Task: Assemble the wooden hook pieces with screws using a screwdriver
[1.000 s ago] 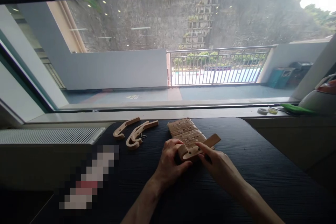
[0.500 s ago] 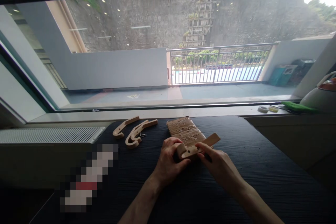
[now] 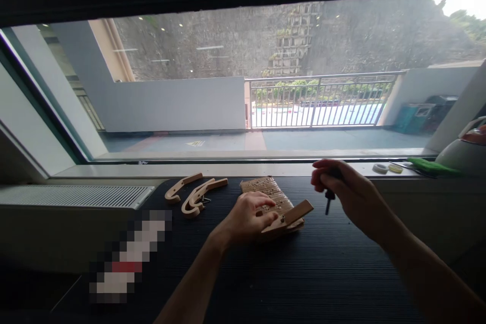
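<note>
My left hand [image 3: 248, 216] presses down on a wooden hook [image 3: 290, 215] that lies on a wooden board [image 3: 266, 192] with several holes, its fingers bent over the hook's curved end. My right hand [image 3: 347, 192] is raised above the table to the right of the board, closed round a small dark screwdriver [image 3: 328, 203] whose tip points down. Both rest over a black ribbed table [image 3: 341, 268].
Three more wooden hooks [image 3: 197, 191] lie at the table's back left with a small screw [image 3: 207, 199] beside them. A white radiator grille [image 3: 72, 195] is at left. On the window sill at right lie tape rolls [image 3: 385, 167], a green cloth [image 3: 433, 166] and a white appliance [image 3: 465, 149].
My right hand has left the hook and lifted up and to the right with the screwdriver. My left hand has shifted on top of the hook. The view tilted slightly.
</note>
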`<action>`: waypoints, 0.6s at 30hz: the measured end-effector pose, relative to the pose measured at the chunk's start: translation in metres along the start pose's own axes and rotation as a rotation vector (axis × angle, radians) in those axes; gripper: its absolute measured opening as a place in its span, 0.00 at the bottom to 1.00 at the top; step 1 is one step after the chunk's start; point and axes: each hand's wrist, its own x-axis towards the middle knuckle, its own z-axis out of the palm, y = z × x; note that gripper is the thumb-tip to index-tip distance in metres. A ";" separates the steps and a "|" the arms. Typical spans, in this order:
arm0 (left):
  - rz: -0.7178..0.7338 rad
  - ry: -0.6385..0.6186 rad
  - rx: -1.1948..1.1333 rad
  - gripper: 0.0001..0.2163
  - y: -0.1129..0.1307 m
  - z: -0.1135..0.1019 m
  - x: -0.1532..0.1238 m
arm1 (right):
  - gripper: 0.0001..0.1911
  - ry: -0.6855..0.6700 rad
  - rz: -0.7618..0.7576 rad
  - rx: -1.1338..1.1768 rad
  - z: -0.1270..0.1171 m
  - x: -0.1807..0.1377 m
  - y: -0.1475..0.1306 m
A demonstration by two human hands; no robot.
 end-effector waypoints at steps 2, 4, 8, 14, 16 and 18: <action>-0.073 -0.183 -0.084 0.15 0.010 -0.003 0.021 | 0.13 -0.049 -0.039 -0.055 0.002 0.014 -0.001; -0.099 -0.322 -0.045 0.13 0.013 0.000 0.039 | 0.14 -0.138 -0.051 -0.150 0.008 0.025 -0.001; -0.133 -0.361 0.099 0.12 0.007 0.011 0.055 | 0.14 -0.227 -0.094 -0.199 0.015 0.038 0.004; -0.158 -0.249 0.084 0.15 0.004 0.010 0.045 | 0.13 -0.427 -0.075 -0.100 0.018 0.061 0.012; -0.178 -0.196 0.052 0.19 0.004 0.006 0.038 | 0.13 -0.474 -0.050 -0.059 0.018 0.066 0.011; -0.186 -0.135 0.070 0.20 0.005 0.003 0.030 | 0.14 -0.483 -0.037 -0.050 0.017 0.068 0.010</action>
